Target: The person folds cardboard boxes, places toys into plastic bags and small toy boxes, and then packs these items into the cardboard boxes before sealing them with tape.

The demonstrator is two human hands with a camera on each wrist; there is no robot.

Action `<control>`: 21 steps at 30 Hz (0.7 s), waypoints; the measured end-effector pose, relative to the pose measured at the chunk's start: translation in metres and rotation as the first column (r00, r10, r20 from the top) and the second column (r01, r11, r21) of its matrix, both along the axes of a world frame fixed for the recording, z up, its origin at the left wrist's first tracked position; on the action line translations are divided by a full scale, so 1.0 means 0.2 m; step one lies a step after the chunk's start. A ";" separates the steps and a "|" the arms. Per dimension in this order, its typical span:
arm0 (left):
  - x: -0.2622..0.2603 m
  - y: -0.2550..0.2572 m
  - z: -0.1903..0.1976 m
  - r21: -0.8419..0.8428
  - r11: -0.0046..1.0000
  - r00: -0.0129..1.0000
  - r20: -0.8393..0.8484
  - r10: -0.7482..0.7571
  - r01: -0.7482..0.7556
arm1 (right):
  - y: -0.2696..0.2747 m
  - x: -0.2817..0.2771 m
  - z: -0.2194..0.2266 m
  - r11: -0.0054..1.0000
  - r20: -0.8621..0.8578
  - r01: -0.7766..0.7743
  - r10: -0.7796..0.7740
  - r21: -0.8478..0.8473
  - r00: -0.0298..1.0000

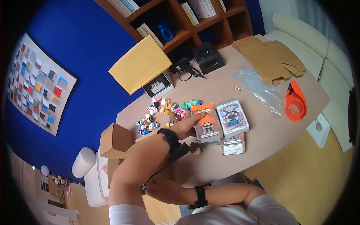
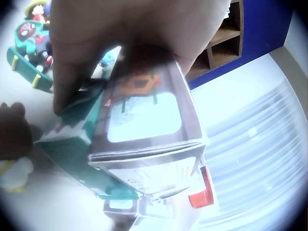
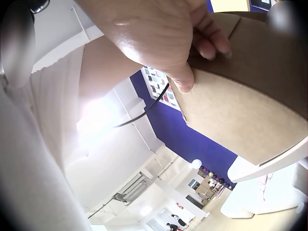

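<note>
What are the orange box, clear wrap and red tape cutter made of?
The orange box looks like smooth printed card, with folded edges. The clear wrap is likely thin, shiny plastic: it's wrinkled and the table shows through. The red tape cutter seems smooth, hard plastic, evenly coloured.

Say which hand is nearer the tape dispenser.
Left. In the head view, the left hand, on the orange box, is left of the tape dispenser; the right hand, at a cardboard flap, is farther left and lower.

I am holding my left arm [image 1: 138, 165] outstretched, left hand [image 1: 185, 128] gripping; my right arm [image 1: 228, 194] is lying crosswise below, right hand [image 1: 165, 190] pinching.
</note>
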State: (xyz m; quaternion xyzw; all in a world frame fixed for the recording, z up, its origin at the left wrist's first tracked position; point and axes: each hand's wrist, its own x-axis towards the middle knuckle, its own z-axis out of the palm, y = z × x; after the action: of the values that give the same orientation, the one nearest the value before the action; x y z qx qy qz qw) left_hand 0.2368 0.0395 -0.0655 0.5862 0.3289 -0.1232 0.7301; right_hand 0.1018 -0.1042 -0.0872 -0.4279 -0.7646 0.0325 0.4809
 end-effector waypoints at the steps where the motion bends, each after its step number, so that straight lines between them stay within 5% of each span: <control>1: 0.02 -0.03 -0.01 0.021 0.999 0.999 0.031 0.024 -0.025 | 0.00 0.00 0.00 1.000 0.001 0.002 -0.002 -0.005 1.000; 3: 0.04 -0.08 -0.02 0.064 0.997 0.994 0.105 0.028 -0.035 | 0.00 -0.01 0.01 1.000 0.000 0.017 -0.017 -0.013 1.000; 6: 0.04 -0.09 0.05 0.285 0.952 0.994 0.002 0.112 -0.108 | 0.01 -0.01 0.02 0.998 0.051 0.061 -0.060 -0.006 0.997; 7: 0.02 -0.08 0.13 0.377 0.925 0.995 -0.067 0.075 -0.045 | 0.00 0.00 0.02 0.997 0.099 0.078 -0.078 0.006 0.992; 10: -0.14 -0.15 0.42 0.711 0.703 0.980 0.125 -0.154 0.019 | -0.01 -0.01 0.02 0.986 0.106 0.152 -0.159 0.071 0.982; 12: -0.34 -0.24 0.59 0.761 0.648 0.892 0.317 -0.322 -0.036 | -0.04 0.01 0.01 0.987 0.075 0.154 -0.158 0.052 0.985; 14: -0.61 -0.38 0.92 0.929 0.365 0.792 0.180 -0.583 0.057 | -0.07 0.06 0.03 0.995 0.056 0.090 -0.088 -0.035 0.995; 15: -0.77 -0.46 1.04 0.955 0.293 0.782 0.216 -0.585 -0.044 | -0.07 0.09 0.02 0.997 -0.029 0.071 -0.070 0.028 0.997; 16: -0.96 -0.54 1.11 0.972 0.115 0.806 0.233 -0.544 -0.203 | -0.07 0.12 0.00 0.991 -0.031 0.127 -0.126 0.033 0.992; 17: -1.14 -0.54 1.05 0.834 0.171 0.656 0.524 -0.544 -0.524 | -0.07 0.14 -0.02 0.982 -0.034 0.183 -0.182 0.039 0.983; 18: -1.32 -0.54 0.98 0.564 0.180 0.390 0.734 -0.556 -0.806 | -0.07 0.17 -0.04 0.970 -0.036 0.239 -0.237 0.044 0.971; 19: -1.49 -0.55 0.92 0.266 0.136 0.143 0.805 -0.576 -0.954 | -0.08 0.20 -0.02 0.971 -0.154 0.237 -0.236 -0.017 0.959; 21: -1.73 -0.49 0.71 0.246 -0.123 0.274 0.892 -0.358 -0.961 | -0.11 0.27 0.06 0.963 -0.380 0.213 -0.262 -0.168 0.887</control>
State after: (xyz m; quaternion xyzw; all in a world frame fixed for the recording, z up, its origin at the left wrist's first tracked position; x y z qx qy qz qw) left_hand -0.1093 -0.0576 0.0768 0.6923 0.0661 0.7057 0.1356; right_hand 0.1560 -0.1254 -0.0760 -0.5310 -0.5888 0.1063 0.6000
